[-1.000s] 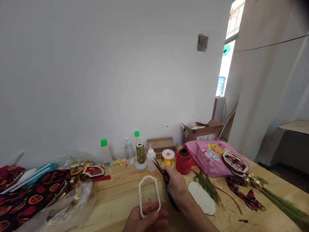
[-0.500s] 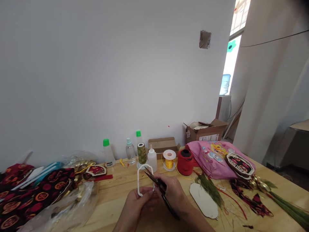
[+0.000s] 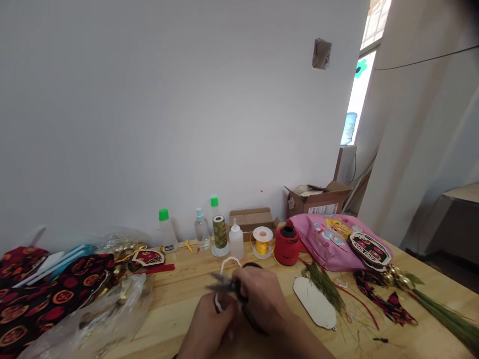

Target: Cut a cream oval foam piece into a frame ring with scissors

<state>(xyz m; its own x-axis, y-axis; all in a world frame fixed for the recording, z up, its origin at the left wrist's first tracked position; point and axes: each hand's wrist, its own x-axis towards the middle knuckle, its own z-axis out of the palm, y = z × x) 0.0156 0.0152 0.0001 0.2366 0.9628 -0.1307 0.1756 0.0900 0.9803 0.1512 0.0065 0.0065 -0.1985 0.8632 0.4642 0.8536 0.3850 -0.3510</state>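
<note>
My left hand [image 3: 211,319] is closed on a thin white frame [image 3: 218,301], whose curved top rises above my fingers. My right hand [image 3: 264,296] grips a pair of dark-handled scissors [image 3: 220,287]. The blades are parted and point left, crossing in front of the frame just above my left thumb; whether they touch it I cannot tell. My hands nearly meet over the table, and the lower part of the frame is hidden. To the right of my right hand lies a white oblong panel [image 3: 314,302] with rounded ends.
Behind my hands stand a white squeeze bottle [image 3: 236,243], a green thread spool [image 3: 219,233], a yellow cord spool [image 3: 262,244] and a red cone of thread [image 3: 287,247]. Green tassels [image 3: 324,285] and a pink bag [image 3: 322,244] lie right. Patterned fabric [image 3: 48,299] and plastic bags [image 3: 112,314] lie left.
The scissors have turned from pointing up and left to pointing left, and their blades have spread. The white frame has tilted and sits lower behind my hands. The view has shifted slightly.
</note>
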